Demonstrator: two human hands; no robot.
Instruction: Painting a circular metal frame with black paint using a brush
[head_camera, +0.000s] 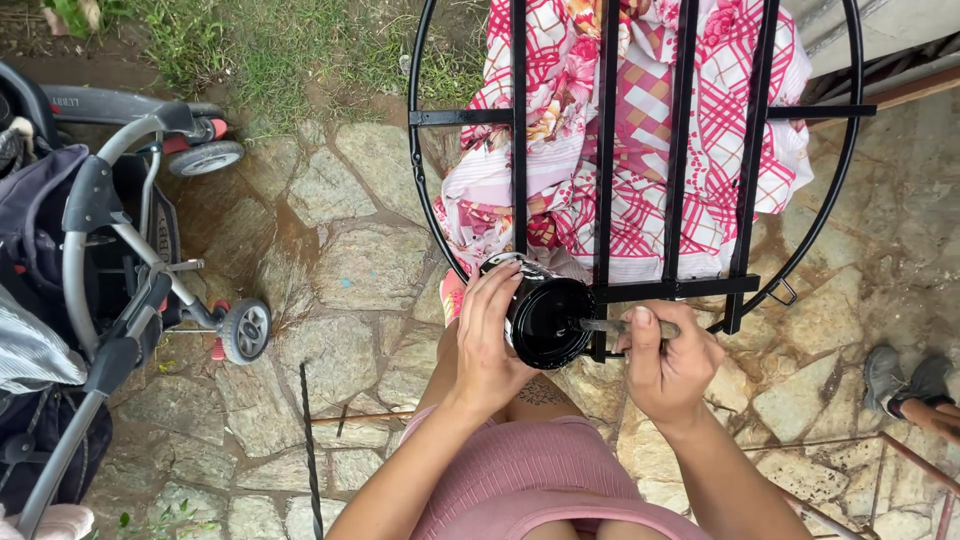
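Note:
My left hand (490, 335) grips a small round can of black paint (545, 318), tilted so its glossy black inside faces me. My right hand (668, 362) holds a thin brush handle (612, 326) whose tip goes into the can. Just behind the can stands a round black metal grille (680, 150) with vertical bars and two crossbars. A pink, red and white patterned cloth (640, 130) lies behind the bars. I wear pink clothing (530, 475).
A grey stroller (110, 290) with small wheels stands at the left. The ground is irregular stone paving (350, 270), with grass at the top left. A thin dark rod (308, 440) lies on the stones. Someone's grey shoe (890, 375) shows at the right edge.

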